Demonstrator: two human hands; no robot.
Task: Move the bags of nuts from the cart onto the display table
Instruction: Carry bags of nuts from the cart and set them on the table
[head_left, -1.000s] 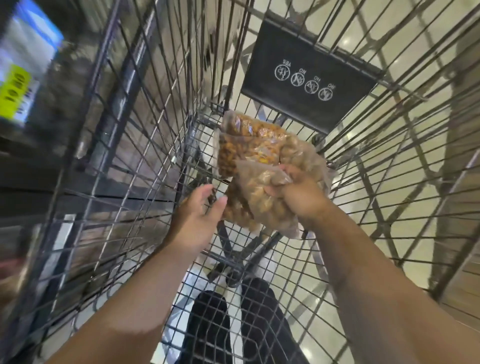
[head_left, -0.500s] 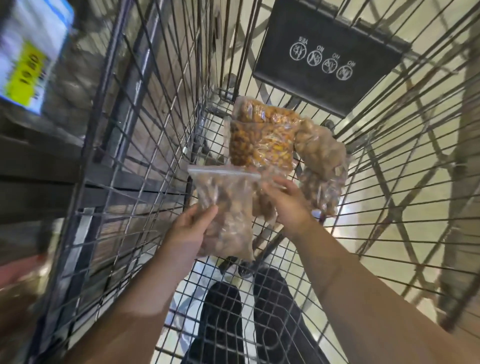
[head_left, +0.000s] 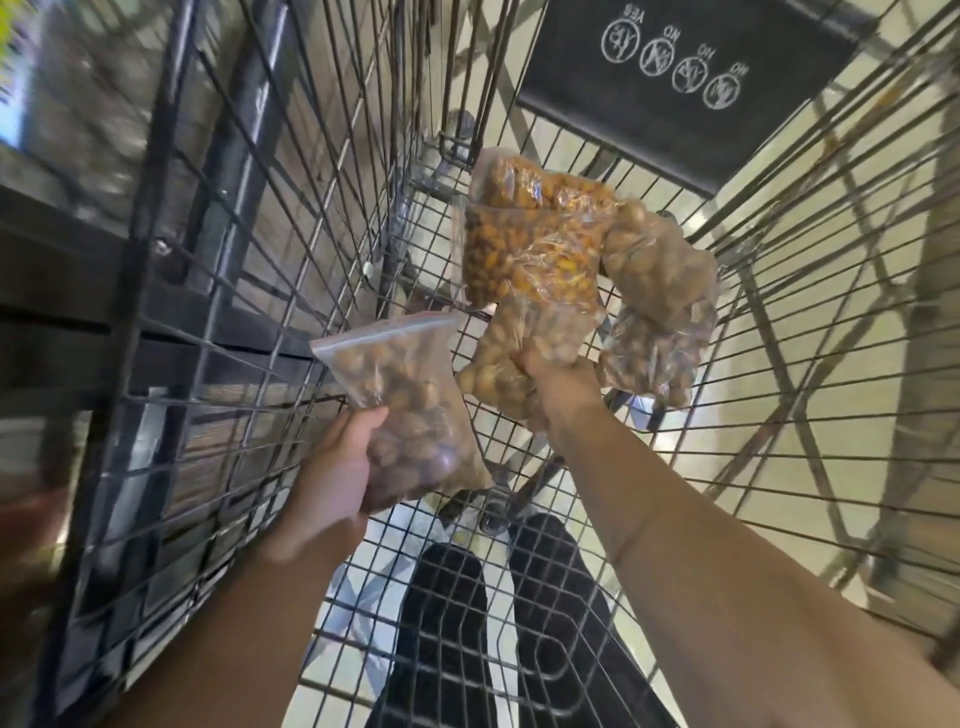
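**Two nut bags gripped inside cart**

Dark trouser legs (head_left: 447, 623) are seen thru the wire floor of the cart (head_left: 249, 291), near centre. Just beyond, a zip-top bag (head_left: 410, 410) of brown nuts is held by the left hand (head_left: 337, 467), w/ fingers curled round its lower part; it is kept apart from the pile, on the left. To the right, a pale-nut bag (head_left: 524, 338) is gripped at its near end by the right hand (head_left: 558, 387). Farther in, orange-nut bags (head_left: 530, 249) and brown-nut bags (head_left: 660, 280) are heaped at the far end of the cart, below a black flap (head_left: 691, 78).
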